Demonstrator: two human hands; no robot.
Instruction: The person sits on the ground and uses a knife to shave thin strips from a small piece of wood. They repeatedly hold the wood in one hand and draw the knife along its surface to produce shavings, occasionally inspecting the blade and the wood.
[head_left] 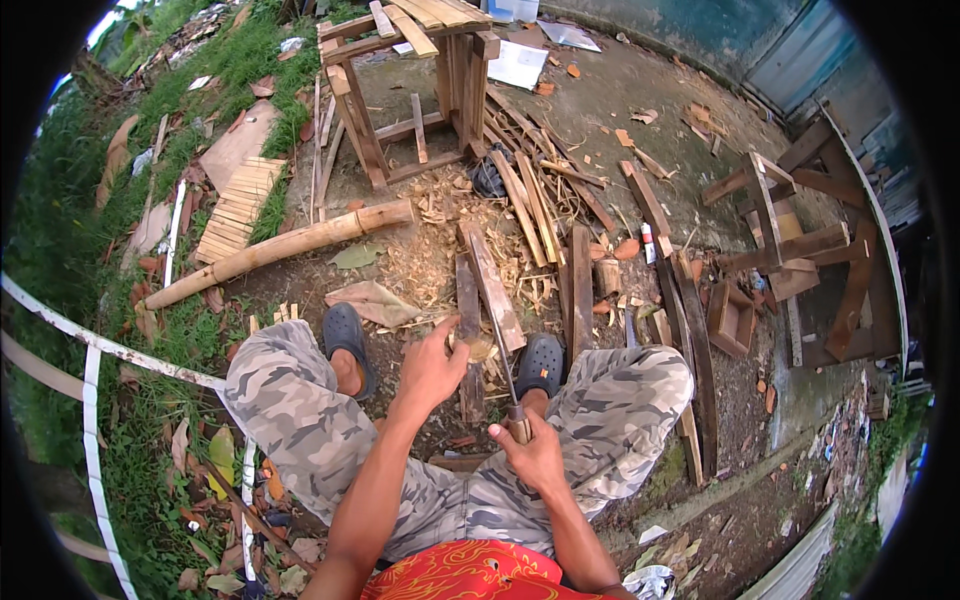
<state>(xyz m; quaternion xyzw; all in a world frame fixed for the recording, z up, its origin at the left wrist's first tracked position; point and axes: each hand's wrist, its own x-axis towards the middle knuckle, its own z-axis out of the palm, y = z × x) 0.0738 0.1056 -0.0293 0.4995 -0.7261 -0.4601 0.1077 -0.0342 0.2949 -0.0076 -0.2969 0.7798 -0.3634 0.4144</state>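
Shirt [470, 575] nearest, right grip [533, 448] holds knife [505, 368] between shoes [541, 362].

Stand [463, 100] sits beyond the shavings [430, 268], bamboo pole [290, 252] to their left, board [468, 300] on the ground between left shoe [348, 335] and right shoe [540, 362], planks [699, 365] right of the latter, box [732, 318] right of those.

Your wide fisheye sits at the left of your head, looking steeply down and forward. Near the picture's middle is the wooden-handled blade [517, 412]; your lap [465, 515] lies close, on your side of it, while the wooden frame [460, 100] stands farther off, beyond it.
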